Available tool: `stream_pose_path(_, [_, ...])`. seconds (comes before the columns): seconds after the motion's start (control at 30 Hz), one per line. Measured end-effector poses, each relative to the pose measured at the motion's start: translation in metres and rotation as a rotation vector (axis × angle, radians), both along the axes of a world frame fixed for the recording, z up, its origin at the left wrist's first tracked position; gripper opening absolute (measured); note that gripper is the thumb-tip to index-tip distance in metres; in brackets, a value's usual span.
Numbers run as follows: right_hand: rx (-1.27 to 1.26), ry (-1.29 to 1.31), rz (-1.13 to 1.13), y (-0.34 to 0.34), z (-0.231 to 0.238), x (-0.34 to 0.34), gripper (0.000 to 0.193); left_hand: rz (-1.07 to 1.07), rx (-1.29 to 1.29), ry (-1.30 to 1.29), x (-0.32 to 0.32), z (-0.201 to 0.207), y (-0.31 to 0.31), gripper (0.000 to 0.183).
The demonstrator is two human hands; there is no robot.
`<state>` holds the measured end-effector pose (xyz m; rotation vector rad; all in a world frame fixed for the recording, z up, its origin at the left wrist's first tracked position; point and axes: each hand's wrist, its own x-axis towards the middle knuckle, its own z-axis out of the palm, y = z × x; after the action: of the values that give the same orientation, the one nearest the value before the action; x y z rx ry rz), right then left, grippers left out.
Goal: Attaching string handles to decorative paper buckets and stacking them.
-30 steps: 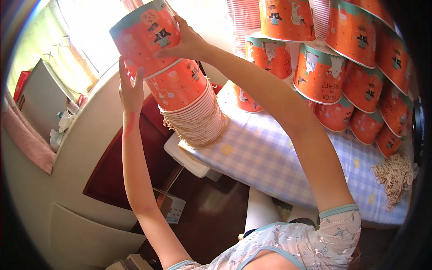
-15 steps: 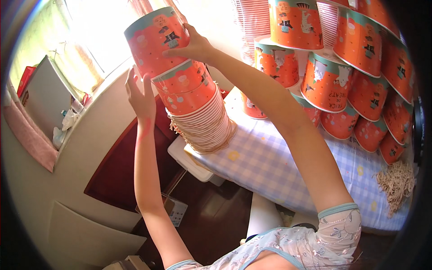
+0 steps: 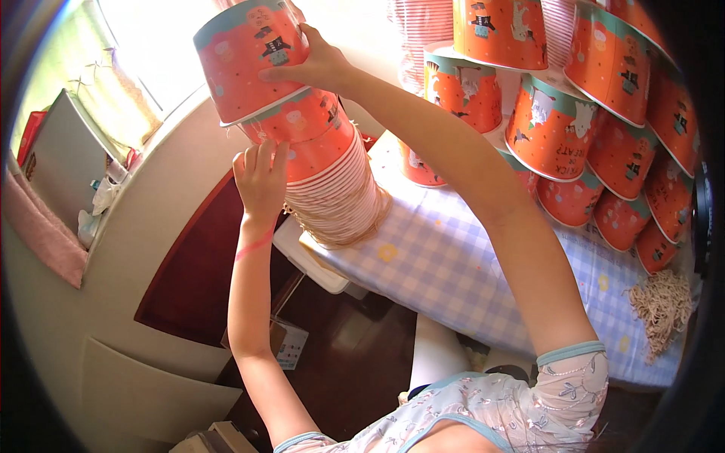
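Note:
My right hand (image 3: 321,64) grips an orange paper bucket (image 3: 253,60) with a teal band and cartoon figures, thumb across its near side. The bucket is upside down, its pale rim around the top of a tall stack of nested buckets (image 3: 325,147). Lower in that stack, many white rims and beige cord handles (image 3: 343,215) show. My left hand (image 3: 260,177) is raised beside the upper stack, fingers curled together near the orange wall just under the top bucket's rim. What those fingers pinch, if anything, is too small to make out.
On the right, more upturned orange buckets (image 3: 551,128) rise in tiers on a blue checked tablecloth (image 3: 453,234). A bundle of beige cords (image 3: 661,306) lies at the table's right end. A white lidded box (image 3: 310,257) sits beside the table; a windowsill with bags (image 3: 106,195) is at left.
The top bucket has shifted left and slightly up with my right hand. My left hand has dropped from the bucket's side to below its rim, its fingers now curled.

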<state>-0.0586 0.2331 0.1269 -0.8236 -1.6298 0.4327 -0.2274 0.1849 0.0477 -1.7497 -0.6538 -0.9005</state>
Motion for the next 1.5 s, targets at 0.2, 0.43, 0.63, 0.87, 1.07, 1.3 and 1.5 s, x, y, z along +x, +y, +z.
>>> stream_pose_path(0.2, [0.016, -0.031, -0.051, -0.007, -0.002, 0.0, 0.102, 0.075, -0.036, 0.066, 0.005, -0.007, -0.001, 0.011])
stream_pose_path(0.43, [0.046, -0.027, -0.099, -0.011, -0.007, -0.002, 0.104, 0.132, -0.073, 0.072, 0.014, -0.023, -0.011, 0.011])
stream_pose_path(0.63, [0.074, 0.017, -0.057, -0.014, -0.011, 0.007, 0.103, 0.019, 0.004, -0.023, 0.008, -0.035, -0.007, 0.019])
stream_pose_path(0.87, [0.018, 0.042, -0.004, -0.021, -0.011, 0.011, 0.098, -0.018, 0.041, 0.036, 0.003, -0.025, 0.004, 0.022])
stream_pose_path(1.07, [-0.033, 0.051, 0.05, -0.016, -0.011, 0.009, 0.108, 0.048, -0.091, -0.033, 0.005, -0.032, 0.012, 0.012])
stream_pose_path(1.3, [0.068, -0.111, 0.083, 0.009, -0.01, 0.027, 0.103, 0.274, -0.086, -0.139, 0.057, -0.043, -0.025, 0.005])
stream_pose_path(1.5, [-0.041, -0.156, 0.258, -0.01, -0.016, 0.03, 0.085, 0.439, -0.141, -0.299, 0.079, -0.055, -0.039, 0.009])
